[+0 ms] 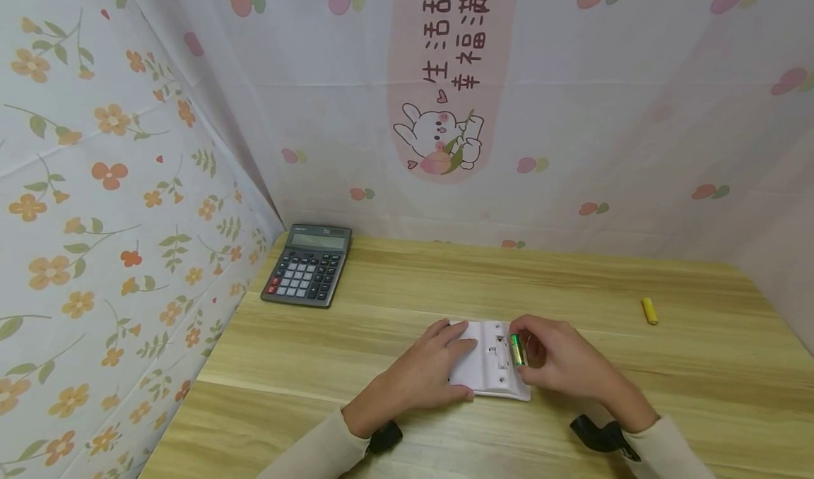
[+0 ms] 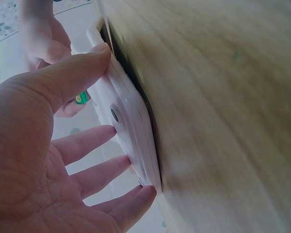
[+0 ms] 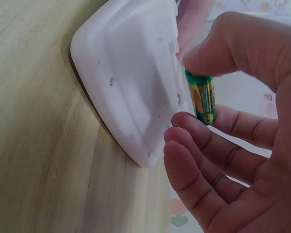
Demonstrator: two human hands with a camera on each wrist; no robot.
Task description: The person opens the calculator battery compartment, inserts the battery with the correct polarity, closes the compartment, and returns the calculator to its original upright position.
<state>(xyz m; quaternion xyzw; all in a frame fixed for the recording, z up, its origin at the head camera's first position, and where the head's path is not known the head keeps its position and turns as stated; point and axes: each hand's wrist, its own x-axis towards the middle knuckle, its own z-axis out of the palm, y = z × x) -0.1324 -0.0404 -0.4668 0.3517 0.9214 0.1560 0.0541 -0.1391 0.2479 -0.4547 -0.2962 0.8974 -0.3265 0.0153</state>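
Observation:
A white device [image 1: 469, 373] lies on the table with its back up and its battery slot [image 1: 502, 352] uncovered. My left hand [image 1: 429, 369] rests on its left part, fingers spread. In the left wrist view, the thumb [image 2: 82, 73] and fingertips touch the device's side. My right hand [image 1: 562, 359] pinches a green and gold battery [image 1: 518, 350] between thumb and index finger, beside the slot. The right wrist view shows the battery [image 3: 202, 97] upright near the device's edge, the other fingers [image 3: 186, 167] loosely bent below it.
A yellow battery [image 1: 649, 311] lies on the wooden table [image 1: 445, 274] at the right. A dark grey calculator [image 1: 307, 265] sits at the back left. Patterned curtains [image 1: 572, 111] hang behind and on the left. Black straps [image 1: 598, 433] circle both wrists.

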